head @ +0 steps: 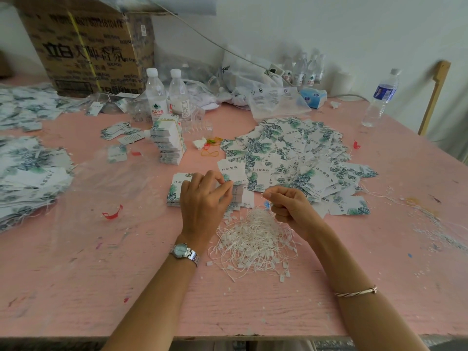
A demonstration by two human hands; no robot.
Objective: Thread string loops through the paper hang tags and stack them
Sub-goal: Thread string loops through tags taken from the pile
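Two bare forearms come up from the bottom edge, cut off at the elbows. One wears a silver wristwatch (183,250), the other a thin bracelet (357,292). They reach over a pink table (76,274) whose near rim runs along the bottom of the frame.

Between the wrists lies a tangled pile of white string loops (253,244); single strands cannot be followed. The left hand (205,198), just left of centre, has its thumb and forefinger closed on the corner of a hang tag (234,173). Its palm covers most of a low stack of tags (176,188), so how many lie there is hidden. The right hand (288,206), at centre right, is curled tight with the thumb tip against the forefinger. Strands rise from the pile toward its underside, but I cannot tell whether one is held.

A wide heap of leaf-print tags (298,153) spreads right of centre. A second, blurred heap (30,178) is cut by the left edge. Bundled tag packs (169,143) stand above the hands, hiding the bases of two water bottles (155,95). In the upper left sits a cardboard box (86,46) whose print is too smeared to read
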